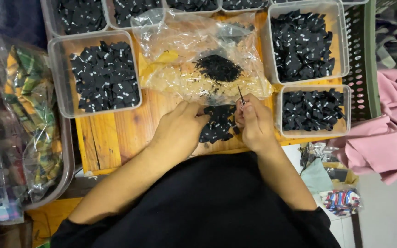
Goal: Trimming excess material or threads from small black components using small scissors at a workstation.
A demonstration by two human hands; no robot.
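Black labels (pixel 218 124) | left hand (pixel 180 131) fingers pinch pile; right hand (pixel 253 121) grips snips (pixel 241 95); tubs (pixel 95 76) full

I can't read the tiny white marks on the small black fabric labels (pixel 218 123). My left hand (pixel 178 131) hides its fingertips; the top clear plastic tubs (pixel 80 17) are cropped.
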